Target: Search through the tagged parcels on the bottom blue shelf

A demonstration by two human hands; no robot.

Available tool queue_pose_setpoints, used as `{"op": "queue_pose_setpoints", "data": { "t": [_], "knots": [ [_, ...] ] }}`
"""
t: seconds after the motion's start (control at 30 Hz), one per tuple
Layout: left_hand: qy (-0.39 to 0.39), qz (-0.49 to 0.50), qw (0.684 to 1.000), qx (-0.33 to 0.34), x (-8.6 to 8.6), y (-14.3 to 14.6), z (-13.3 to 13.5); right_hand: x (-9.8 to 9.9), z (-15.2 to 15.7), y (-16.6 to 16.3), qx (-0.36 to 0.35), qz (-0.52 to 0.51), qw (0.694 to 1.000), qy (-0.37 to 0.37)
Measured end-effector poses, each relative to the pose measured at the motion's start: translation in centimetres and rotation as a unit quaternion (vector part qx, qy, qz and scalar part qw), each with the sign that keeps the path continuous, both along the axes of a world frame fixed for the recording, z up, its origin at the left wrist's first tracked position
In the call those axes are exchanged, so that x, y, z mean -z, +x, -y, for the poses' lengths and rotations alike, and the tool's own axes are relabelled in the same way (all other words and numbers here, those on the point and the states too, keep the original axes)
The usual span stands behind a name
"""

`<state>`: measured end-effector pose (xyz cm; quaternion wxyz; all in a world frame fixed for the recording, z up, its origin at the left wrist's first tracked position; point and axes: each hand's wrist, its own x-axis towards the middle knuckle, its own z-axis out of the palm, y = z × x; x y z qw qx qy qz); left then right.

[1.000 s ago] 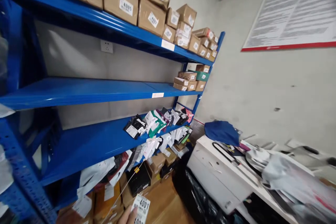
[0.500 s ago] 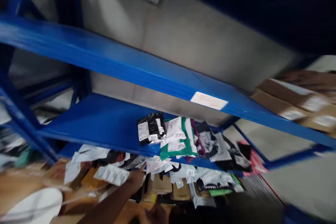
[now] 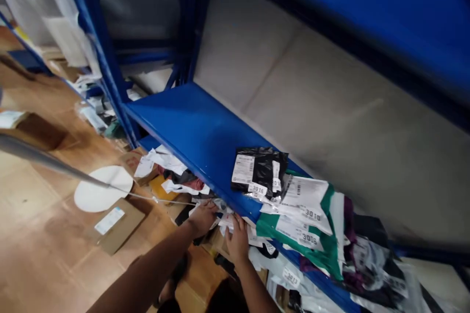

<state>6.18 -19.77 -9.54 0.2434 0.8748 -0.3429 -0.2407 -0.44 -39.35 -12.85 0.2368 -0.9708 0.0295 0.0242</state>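
My left hand (image 3: 203, 217) reaches under the front edge of the blue shelf (image 3: 216, 142), its fingers bent over a clear-and-grey plastic mailing bag (image 3: 220, 204). The fingertips are partly hidden among the bags. Just to the right, my right hand (image 3: 238, 240) has its fingers apart and touches a white mailing bag (image 3: 226, 222) in the same lower row. On the shelf above lie a black mailing bag (image 3: 262, 171) labelled 3016, a white bag (image 3: 304, 198) labelled 3010 and a green one (image 3: 332, 249).
Lower down, a bag labelled 3013 (image 3: 291, 277) lies to the right. On the floor at left are a flat cardboard box (image 3: 121, 230), a white round disc (image 3: 105, 188) and another box (image 3: 33, 129). A grey pole (image 3: 55, 161) crosses the left side. A blue upright (image 3: 99, 54) stands at the shelf end.
The view has swung left and downward, closer to the shelf. My right hand has risen from the bottom edge to the lower bags, beside my left hand.
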Motion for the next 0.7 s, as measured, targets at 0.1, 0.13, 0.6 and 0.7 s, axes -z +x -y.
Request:
{"op": "queue_pose_setpoints", "data": {
  "t": [0.1, 0.13, 0.6, 0.7],
  "knots": [
    [-0.042, -0.001, 0.999, -0.024, 0.6, 0.1, -0.7, 1.8, 0.6, 1.8, -0.023, 0.034, 0.997, -0.066],
    [-0.055, -0.002, 0.998, -0.030, 0.7, 0.1, -1.0, 2.3, 1.0, 2.1, -0.023, 0.050, 0.995, -0.081],
    [-0.237, -0.004, 0.958, -0.162, 2.6, -2.4, 0.5, 1.7, 4.5, 3.7, -0.206, 0.222, 0.948, -0.100],
    [-0.281, 0.031, 0.925, -0.253, 3.4, -5.0, 1.1, 1.2, 3.7, 3.3, -0.198, 0.244, 0.944, -0.100]
  ]
}}
